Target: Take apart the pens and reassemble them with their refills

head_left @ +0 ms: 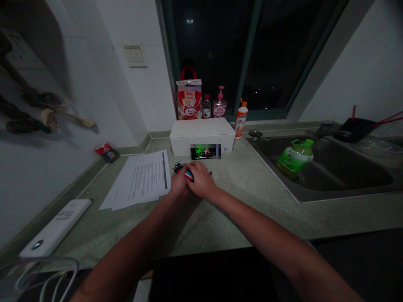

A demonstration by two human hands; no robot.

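Observation:
Over the counter, my left hand [178, 183] and my right hand [202, 179] are close together, fingers curled. Between them shows a small dark object with red, white and blue stripes [189, 175]; its kind cannot be made out, and the fingers cover most of it. Small black spiky pieces [178, 167] stick out beyond the left fingers. Just behind the hands, a phone [205, 152] with a lit screen leans on a white box [201, 132]. Printed paper sheets [141, 180] lie to the left of my left hand.
A steel sink [340, 167] on the right holds a large green-labelled bottle [296, 157]. Behind the box stand a pink pump bottle [219, 105], an orange-capped bottle [241, 119] and a red bag [189, 100]. At left lies a white power bank-like device [59, 226] with cables [47, 268].

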